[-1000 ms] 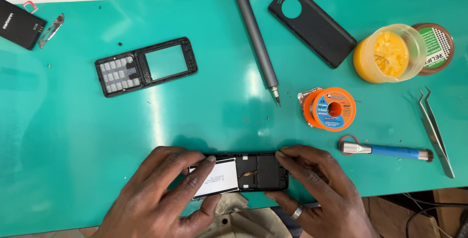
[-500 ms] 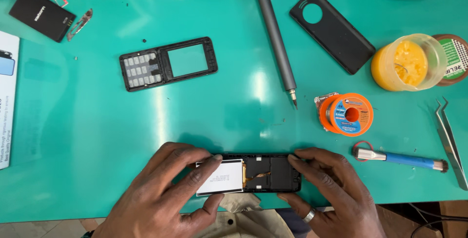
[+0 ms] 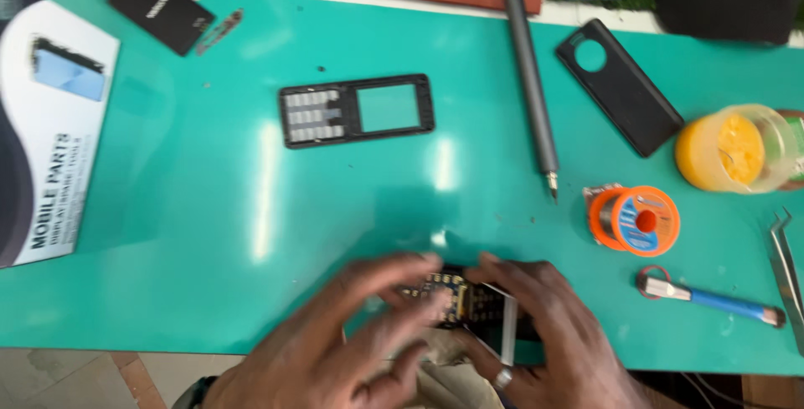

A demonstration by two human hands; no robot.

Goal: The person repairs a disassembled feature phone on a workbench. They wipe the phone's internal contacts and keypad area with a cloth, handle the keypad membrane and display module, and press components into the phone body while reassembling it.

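Both of my hands hold an opened small phone body (image 3: 469, 302) at the near edge of the teal mat (image 3: 209, 233). Its circuit board with gold contacts and a pale screen part face up. My left hand (image 3: 335, 338) grips its left end, blurred by motion. My right hand (image 3: 553, 334), with a ring on one finger, grips its right end. The phone's black front frame with keypad (image 3: 356, 110) lies apart in the middle of the mat.
A grey pen-shaped tool (image 3: 532, 91), black phone back cover (image 3: 618, 85), yellow jar (image 3: 733, 148), orange solder spool (image 3: 641, 221), blue-handled tool (image 3: 712, 300) and tweezers (image 3: 787, 267) lie right. A printed box (image 3: 50, 124) and black battery (image 3: 161, 9) lie left.
The phone body has been turned over in my hands, so the circuit board now shows. My left hand is moving. The camera view has shifted right and down.
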